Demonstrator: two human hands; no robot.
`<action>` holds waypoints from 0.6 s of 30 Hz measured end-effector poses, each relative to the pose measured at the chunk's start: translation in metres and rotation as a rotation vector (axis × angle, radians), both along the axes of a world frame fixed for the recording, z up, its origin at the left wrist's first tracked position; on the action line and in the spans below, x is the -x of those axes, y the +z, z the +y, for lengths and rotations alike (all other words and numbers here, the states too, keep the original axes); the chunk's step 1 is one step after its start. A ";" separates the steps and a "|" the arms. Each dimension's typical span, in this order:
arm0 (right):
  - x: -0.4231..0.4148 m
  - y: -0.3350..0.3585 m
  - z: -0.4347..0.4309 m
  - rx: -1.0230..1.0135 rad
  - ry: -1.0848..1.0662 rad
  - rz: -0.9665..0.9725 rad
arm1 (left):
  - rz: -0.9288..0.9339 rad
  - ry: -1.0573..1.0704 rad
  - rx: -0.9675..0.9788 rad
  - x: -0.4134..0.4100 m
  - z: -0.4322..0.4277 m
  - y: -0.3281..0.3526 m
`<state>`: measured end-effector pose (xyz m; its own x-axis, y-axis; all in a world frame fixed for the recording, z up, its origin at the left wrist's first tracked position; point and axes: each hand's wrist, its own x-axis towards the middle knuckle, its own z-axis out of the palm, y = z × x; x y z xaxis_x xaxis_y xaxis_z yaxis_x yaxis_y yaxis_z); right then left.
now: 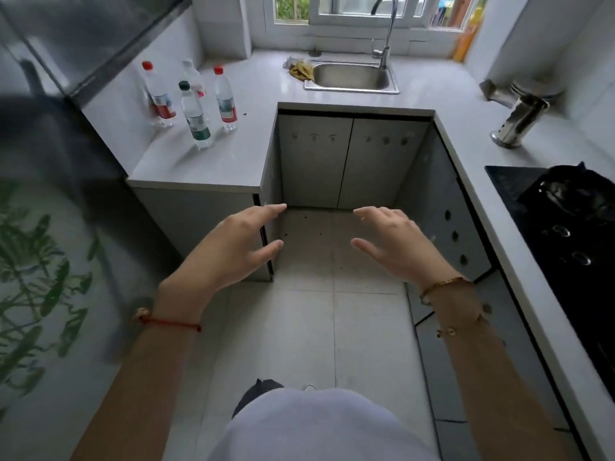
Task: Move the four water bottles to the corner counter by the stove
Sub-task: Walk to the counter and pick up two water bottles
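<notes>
Several clear water bottles stand upright in a group on the left counter (199,168). Two have red caps and red labels (159,94) (225,99), one has a dark green cap and green label (196,118), and a white-capped bottle (193,74) stands behind them by the wall. My left hand (236,241) and my right hand (396,241) hover over the floor in front of me, fingers spread, palms facing each other, holding nothing. Both are well short of the bottles. The black stove (565,234) lies on the right counter (472,134).
A steel sink (352,76) with a tall tap (386,31) sits under the window, banana peels (299,69) beside it. A shiny metal canister (515,123) and a steel pot (532,88) stand on the right counter past the stove. A fridge (50,261) fills the left side.
</notes>
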<state>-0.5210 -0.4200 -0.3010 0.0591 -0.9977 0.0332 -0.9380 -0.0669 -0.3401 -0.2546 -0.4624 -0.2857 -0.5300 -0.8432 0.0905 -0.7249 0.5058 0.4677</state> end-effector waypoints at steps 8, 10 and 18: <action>0.035 -0.016 -0.064 -0.095 0.034 -0.050 | 0.028 0.049 -0.062 0.035 -0.051 -0.017; 0.045 -0.021 -0.078 -0.107 0.030 -0.061 | 0.031 0.053 -0.076 0.043 -0.068 -0.021; 0.087 -0.039 -0.158 -0.110 0.027 -0.113 | 0.053 0.066 -0.086 0.081 -0.150 -0.042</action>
